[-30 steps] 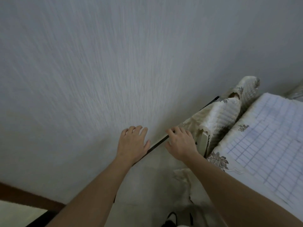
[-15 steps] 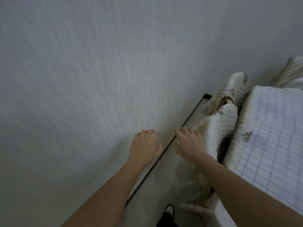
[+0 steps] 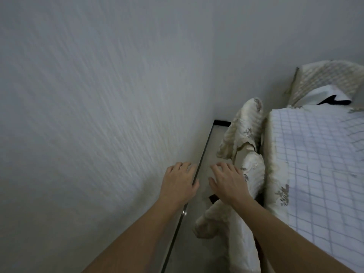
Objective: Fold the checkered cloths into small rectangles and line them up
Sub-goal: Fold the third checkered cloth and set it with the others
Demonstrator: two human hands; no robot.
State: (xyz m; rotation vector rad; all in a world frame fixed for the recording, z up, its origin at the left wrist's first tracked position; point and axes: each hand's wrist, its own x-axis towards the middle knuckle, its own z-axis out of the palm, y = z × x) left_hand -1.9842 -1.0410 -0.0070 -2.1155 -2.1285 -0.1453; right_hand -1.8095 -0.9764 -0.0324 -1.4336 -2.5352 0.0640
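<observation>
A white cloth with a blue check pattern lies spread flat over a table at the right. My left hand reaches out in front of me with its fingers straight and holds nothing, close to the grey wall. Beside it, my right hand is also stretched forward and empty, hovering over the narrow strip of floor left of the table. Both hands are well apart from the checked cloth.
Cream floral chair covers hang between my right hand and the table. A cream patterned cloth and a white item with a black mark lie at the table's far end. A dark baseboard runs along the wall.
The view has swung right and downward, bringing more of the table and the checked cloth into sight. Both hands stay outstretched and empty, now farther from the wall's base.
</observation>
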